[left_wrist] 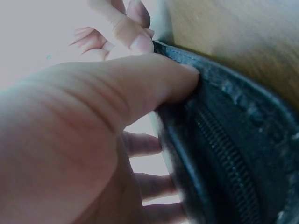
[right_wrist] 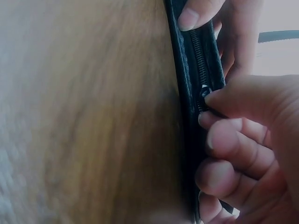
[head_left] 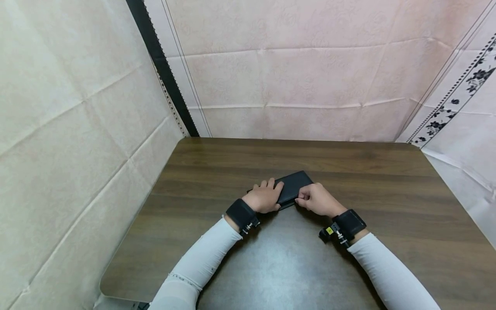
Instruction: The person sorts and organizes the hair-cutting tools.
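Note:
A black zip wallet [head_left: 293, 184] lies on the table between the two hands. My left hand [head_left: 265, 199] holds its left part, with spread fingers over the top cover. In the left wrist view its thumb [left_wrist: 175, 81] presses on the zipped edge, beside the dark zipper teeth [left_wrist: 229, 161]. At the near edge my right hand [head_left: 317, 200] pinches the zipper's small slider [right_wrist: 204, 92] between thumb and index finger. The other right fingers are curled against the wallet's side. Whatever is inside the wallet is hidden.
The brown wood-grain table [head_left: 348, 168] has rounded corners and extends around the wallet. Pale cloth sheets [head_left: 310, 77] hang behind it and at both sides. A dark band [head_left: 164, 69] runs down the back left corner. Both wrists wear black straps [head_left: 349, 224] with small devices.

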Available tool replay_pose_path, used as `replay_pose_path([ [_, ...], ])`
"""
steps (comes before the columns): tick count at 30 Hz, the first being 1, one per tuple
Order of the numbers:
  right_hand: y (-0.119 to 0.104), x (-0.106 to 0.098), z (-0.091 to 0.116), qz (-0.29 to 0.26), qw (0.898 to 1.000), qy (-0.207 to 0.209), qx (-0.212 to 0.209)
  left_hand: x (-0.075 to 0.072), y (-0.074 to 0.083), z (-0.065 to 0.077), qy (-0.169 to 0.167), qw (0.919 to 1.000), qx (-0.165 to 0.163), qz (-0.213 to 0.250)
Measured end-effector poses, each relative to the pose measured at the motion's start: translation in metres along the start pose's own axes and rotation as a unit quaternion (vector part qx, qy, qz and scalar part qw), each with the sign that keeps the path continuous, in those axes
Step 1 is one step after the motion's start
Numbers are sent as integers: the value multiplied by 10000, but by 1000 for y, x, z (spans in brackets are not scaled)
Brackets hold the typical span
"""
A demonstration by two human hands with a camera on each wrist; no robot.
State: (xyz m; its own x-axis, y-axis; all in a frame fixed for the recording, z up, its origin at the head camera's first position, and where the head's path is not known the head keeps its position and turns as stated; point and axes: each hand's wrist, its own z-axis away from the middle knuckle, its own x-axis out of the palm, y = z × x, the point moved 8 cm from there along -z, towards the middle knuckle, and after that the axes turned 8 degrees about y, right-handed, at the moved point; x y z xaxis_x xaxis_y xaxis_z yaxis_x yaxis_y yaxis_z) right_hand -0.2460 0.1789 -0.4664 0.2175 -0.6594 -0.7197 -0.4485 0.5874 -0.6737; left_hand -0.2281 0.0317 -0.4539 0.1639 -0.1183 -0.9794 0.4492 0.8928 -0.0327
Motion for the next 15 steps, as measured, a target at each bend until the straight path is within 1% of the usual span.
replay_pose_path([
  [15,2,-7,1,31,9998,123,-151,-3,2,1,-42,9999,-49,80],
])
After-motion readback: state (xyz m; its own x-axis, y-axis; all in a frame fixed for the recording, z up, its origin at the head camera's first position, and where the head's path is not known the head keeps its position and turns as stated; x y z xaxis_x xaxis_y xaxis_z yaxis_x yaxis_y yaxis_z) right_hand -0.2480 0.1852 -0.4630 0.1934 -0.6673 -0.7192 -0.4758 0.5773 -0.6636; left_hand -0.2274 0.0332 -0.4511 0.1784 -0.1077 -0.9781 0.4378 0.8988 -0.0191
